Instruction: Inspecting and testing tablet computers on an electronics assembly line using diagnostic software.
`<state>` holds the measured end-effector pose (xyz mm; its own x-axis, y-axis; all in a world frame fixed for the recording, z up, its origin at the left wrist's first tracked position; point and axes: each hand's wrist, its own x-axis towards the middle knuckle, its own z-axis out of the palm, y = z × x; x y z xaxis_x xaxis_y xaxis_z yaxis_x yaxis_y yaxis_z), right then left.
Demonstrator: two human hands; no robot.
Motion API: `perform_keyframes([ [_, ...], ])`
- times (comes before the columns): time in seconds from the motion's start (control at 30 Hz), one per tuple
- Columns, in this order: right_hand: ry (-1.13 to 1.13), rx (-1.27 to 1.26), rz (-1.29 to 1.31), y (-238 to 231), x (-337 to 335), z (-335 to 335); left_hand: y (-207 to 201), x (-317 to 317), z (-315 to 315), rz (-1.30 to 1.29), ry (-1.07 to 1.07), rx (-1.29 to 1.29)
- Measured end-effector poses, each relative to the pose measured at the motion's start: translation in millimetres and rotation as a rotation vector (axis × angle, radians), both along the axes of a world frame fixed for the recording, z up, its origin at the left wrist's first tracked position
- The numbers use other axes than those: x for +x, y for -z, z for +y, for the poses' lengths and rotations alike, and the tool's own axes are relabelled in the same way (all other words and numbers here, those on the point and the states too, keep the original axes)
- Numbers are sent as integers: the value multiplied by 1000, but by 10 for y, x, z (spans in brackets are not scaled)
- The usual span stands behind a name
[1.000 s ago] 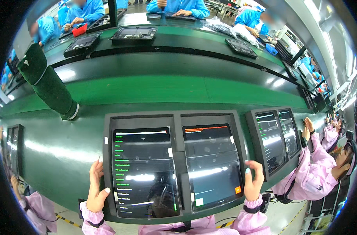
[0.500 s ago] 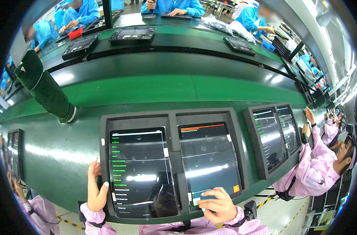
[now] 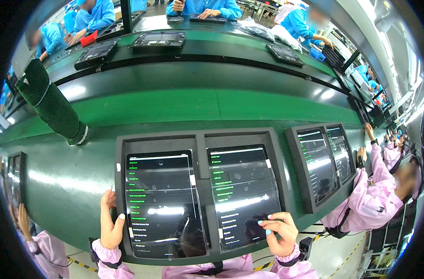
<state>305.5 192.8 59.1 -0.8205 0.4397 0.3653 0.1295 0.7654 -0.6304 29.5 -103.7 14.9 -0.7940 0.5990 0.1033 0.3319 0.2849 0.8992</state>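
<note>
A dark grey tray lies in front of me and holds two black tablets side by side. The left tablet and the right tablet both show lists of green text lines. My left hand grips the tray's left edge, thumb on its rim. My right hand rests on the lower right corner of the right tablet, its fingertips touching the screen.
A second tray with two lit tablets sits to the right, where a person in a pink sleeve works. A green padded post leans at the left. More trays lie across the green belt by people in blue.
The right tablet's screen switched from an orange header to a green text list. My right hand moved from the tray's right edge to the screen's lower right corner. The tray drifted slightly left.
</note>
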Motion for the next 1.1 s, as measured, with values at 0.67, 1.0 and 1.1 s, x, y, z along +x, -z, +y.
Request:
perform_keyframes([
  [0.67,-71,141,11,-117,55,8,-100,-104,-65,-75,399,-129],
  [1.0,10,14,-9,-36,4,49,-211,-34,-97,-43,381,-278],
  [1.1,-5,55,29,-183,-71,209,-181,-128,-148,-167,311,-92],
])
